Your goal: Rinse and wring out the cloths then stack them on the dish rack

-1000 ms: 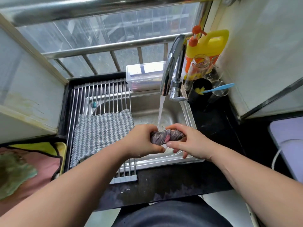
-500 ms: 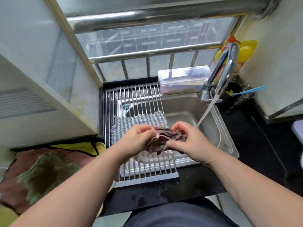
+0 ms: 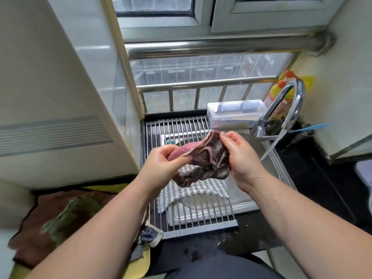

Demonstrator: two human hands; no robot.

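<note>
The pink and dark cloth (image 3: 203, 158) hangs crumpled between both hands, held in the air above the dish rack (image 3: 201, 218). The left hand (image 3: 161, 166) pinches its pink edge; the right hand (image 3: 241, 156) pinches the upper corner and cups the bunched side. It looks limp and damp, so it is likely light but floppy and clingy, with folds that stick together. Taking two adjacent corners should let it fall open flat for stacking. Directly below, a grey checked cloth (image 3: 193, 190) lies spread on the rack bars, the probable base of the stack. To the right, the tap (image 3: 281, 105) runs a thin stream into the sink (image 3: 281, 174). More cloths lie on the bench at the left.
</note>
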